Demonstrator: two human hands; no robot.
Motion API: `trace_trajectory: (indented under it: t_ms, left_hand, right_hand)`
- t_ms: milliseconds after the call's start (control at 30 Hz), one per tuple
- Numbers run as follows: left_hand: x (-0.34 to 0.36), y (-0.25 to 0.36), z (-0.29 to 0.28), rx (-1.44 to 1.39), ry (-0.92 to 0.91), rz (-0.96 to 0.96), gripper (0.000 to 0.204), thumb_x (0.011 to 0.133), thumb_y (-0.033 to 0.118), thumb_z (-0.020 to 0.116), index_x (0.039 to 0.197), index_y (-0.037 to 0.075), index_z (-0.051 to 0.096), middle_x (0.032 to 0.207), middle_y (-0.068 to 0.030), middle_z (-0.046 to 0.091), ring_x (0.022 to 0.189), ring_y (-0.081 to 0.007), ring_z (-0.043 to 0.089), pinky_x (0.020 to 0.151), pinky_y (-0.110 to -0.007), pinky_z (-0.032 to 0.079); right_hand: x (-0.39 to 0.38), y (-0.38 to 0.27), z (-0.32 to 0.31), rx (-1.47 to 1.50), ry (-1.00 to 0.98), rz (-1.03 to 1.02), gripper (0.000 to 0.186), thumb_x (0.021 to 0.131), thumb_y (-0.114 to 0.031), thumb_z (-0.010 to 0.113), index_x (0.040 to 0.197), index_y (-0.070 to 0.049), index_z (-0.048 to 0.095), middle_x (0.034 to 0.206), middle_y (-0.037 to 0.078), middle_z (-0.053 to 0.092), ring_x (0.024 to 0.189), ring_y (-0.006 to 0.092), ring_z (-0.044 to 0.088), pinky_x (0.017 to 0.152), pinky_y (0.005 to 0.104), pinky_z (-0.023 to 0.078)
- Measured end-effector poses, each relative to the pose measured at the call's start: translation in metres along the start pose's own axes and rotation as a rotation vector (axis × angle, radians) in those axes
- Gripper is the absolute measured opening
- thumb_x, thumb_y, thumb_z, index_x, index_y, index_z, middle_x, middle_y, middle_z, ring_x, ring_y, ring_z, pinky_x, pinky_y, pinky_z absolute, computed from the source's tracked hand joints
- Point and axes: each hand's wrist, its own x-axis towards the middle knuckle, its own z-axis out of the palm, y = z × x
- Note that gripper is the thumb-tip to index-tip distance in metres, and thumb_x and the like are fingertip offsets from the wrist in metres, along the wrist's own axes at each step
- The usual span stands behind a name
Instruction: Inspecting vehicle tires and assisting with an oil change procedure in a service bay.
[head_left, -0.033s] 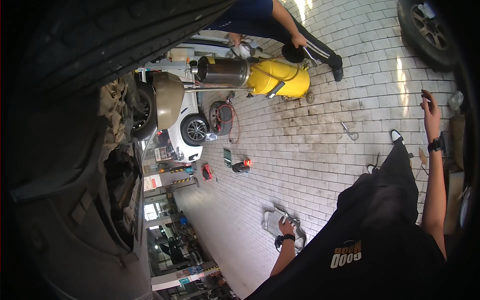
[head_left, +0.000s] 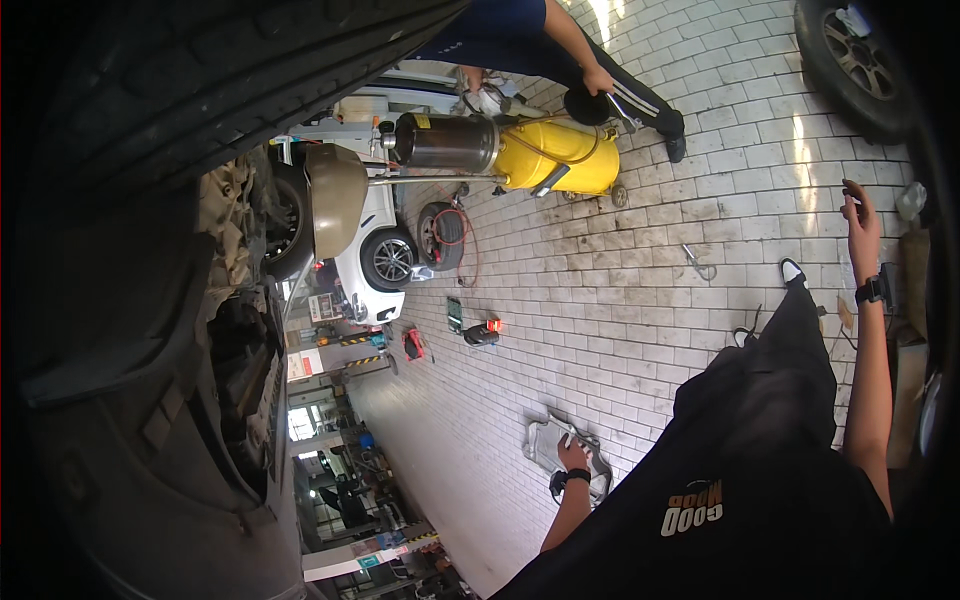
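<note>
At the lower middle, my left hand (head_left: pixel 572 454) is closed at the near edge of a shallow grey metal pan (head_left: pixel 546 438) with an uneven flanged rim. Part of the pan is hidden behind the hand and wrist. My right hand (head_left: pixel 862 225) hangs out to the far right, away from the pan. Its fingers are loosely bent and apart, with nothing seen in them. A dark band circles each wrist.
A raised car's tyre (head_left: pixel 250 80) and underbody (head_left: pixel 120 350) fill the left. Another person's hand (head_left: pixel 598 80) is near a yellow wheeled tank (head_left: pixel 560 158). A loose wheel (head_left: pixel 855 65), a red-and-black tool (head_left: pixel 482 332) and a hooked piece (head_left: pixel 699 262) lie on the tiled floor.
</note>
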Motion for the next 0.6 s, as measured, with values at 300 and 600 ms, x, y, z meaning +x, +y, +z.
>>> trace_trajectory:
  t_ms: [300, 600]
  left_hand:
    - [-0.006, -0.013, -0.005, -0.020, 0.025, -0.038, 0.045, 0.080, 0.015, 0.051, 0.123, 0.015, 0.036, 0.097, -0.0101, 0.049, 0.080, -0.0259, 0.053, 0.053, -0.034, 0.044]
    - [-0.020, -0.001, -0.011, 0.007, 0.076, -0.021, 0.045, 0.080, 0.013, 0.051, 0.122, 0.012, 0.037, 0.095, -0.0127, 0.052, 0.077, -0.0243, 0.055, 0.048, -0.031, 0.044]
  right_hand:
    - [0.010, 0.008, -0.004, 0.018, 0.009, -0.003, 0.029, 0.089, -0.016, 0.046, 0.115, -0.004, 0.050, 0.112, 0.005, 0.055, 0.095, 0.0132, 0.052, 0.079, 0.0252, 0.043]
    - [0.026, 0.003, 0.011, 0.014, -0.028, -0.062, 0.029, 0.089, -0.017, 0.046, 0.114, -0.004, 0.050, 0.109, 0.006, 0.055, 0.095, 0.0133, 0.052, 0.079, 0.0256, 0.043]
